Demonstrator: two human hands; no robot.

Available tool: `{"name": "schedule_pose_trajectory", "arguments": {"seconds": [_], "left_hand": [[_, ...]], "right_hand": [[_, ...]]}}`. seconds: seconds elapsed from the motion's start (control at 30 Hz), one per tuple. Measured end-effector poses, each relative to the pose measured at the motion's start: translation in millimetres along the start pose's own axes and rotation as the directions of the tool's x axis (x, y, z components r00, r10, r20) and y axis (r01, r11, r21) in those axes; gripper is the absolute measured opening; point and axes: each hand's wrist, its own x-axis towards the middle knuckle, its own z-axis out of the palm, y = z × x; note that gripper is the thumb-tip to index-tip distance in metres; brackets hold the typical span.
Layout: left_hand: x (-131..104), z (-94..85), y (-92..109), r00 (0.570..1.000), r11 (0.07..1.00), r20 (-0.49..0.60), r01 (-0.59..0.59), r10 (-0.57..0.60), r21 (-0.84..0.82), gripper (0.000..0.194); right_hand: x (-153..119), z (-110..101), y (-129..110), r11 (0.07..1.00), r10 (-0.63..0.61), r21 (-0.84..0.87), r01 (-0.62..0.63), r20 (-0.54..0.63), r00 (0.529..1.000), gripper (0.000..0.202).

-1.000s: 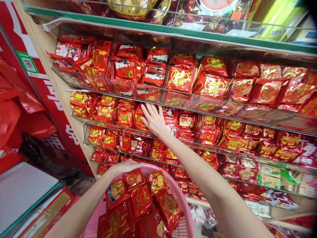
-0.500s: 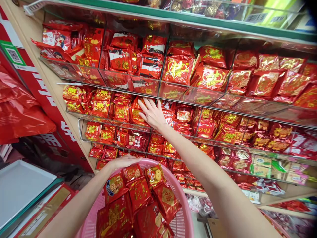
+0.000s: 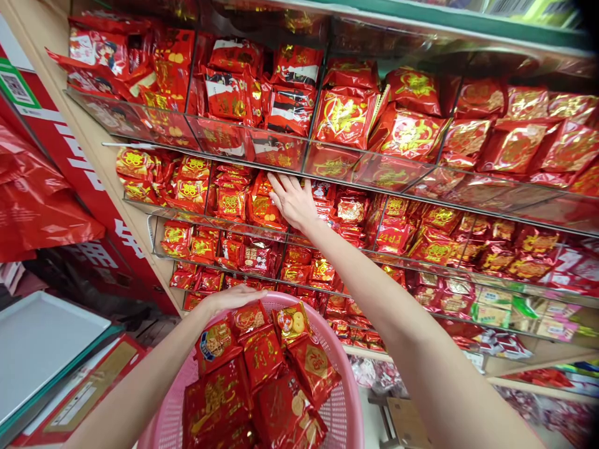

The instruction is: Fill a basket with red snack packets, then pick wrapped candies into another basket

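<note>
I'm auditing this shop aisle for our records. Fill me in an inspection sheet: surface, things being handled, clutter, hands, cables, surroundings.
Surface: tiered shelves, some with clear fronts, stocked mostly with red shelved packets.
Things handled: pink basket, with loose red packets inside.
Clutter: pale tray on a pile at lower left.
Hands: left hand on the basket's far rim; right hand among the shelved packets, fingers spread.
Cables: nothing seen.
Surroundings: at left, a red panel with white characters and a QR code; glossy red plastic beside it.
</note>
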Motion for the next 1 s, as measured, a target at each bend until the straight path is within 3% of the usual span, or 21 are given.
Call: {"name": "schedule_pose_trajectory", "arguments": {"seconds": [0.33, 0.6, 1.0], "left_hand": [[2.6, 1.9, 0.7, 0.999, 0.999, 0.012, 0.042, -0.042, -0.019, 0.062], [1.9, 4.3, 6.4, 0.999, 0.997, 0.037, 0.041, -0.039, -0.062, 0.061], [0.8, 3.6, 5.2, 0.998, 0.997, 0.011, 0.062, -0.061, -0.053, 0.061]], "right_hand": [[-7.1, -5.0, -7.5, 0.998, -0.069, -0.002, 0.069, -0.013, 0.998, 0.054], [-16.7, -1.7, -12.1, 0.950, -0.311, 0.044, 0.310, 0.011, 0.950, 0.051], [-12.8, -2.3, 2.6, 0.966, -0.256, 0.044, 0.253, 0.081, 0.963, 0.051]]}}
